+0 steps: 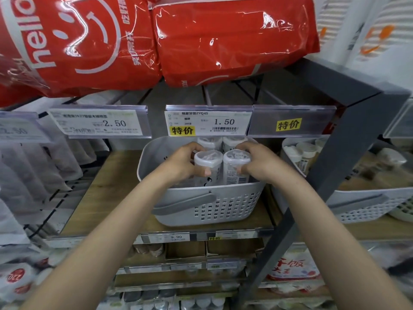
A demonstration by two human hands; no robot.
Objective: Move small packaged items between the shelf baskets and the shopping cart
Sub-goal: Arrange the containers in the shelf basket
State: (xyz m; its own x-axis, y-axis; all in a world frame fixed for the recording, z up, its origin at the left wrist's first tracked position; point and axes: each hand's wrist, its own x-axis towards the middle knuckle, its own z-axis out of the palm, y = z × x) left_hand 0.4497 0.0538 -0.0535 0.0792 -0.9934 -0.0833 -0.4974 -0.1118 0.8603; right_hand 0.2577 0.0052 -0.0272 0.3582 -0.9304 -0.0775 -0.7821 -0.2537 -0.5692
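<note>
A white perforated basket (pixel 210 209) with a grey handle stands on the wooden shelf. Inside it are several clear plastic toothpick jars with white lids. My left hand (pixel 181 162) grips the front left jar (pixel 207 163), fingers behind it and thumb at its front. My right hand (pixel 259 159) grips the front right jar (pixel 237 166) the same way. Both jars stand upright, side by side, inside the basket. Two more jars (pixel 221 142) stand behind them at the back of the basket. No shopping cart is in view.
A second white basket (pixel 366 204) with jars stands to the right, behind a slanted grey shelf post (pixel 348 135). Big red packs (pixel 156 41) hang over the shelf above. Price tags line the shelf edge. Bagged goods fill the left side and lower shelves.
</note>
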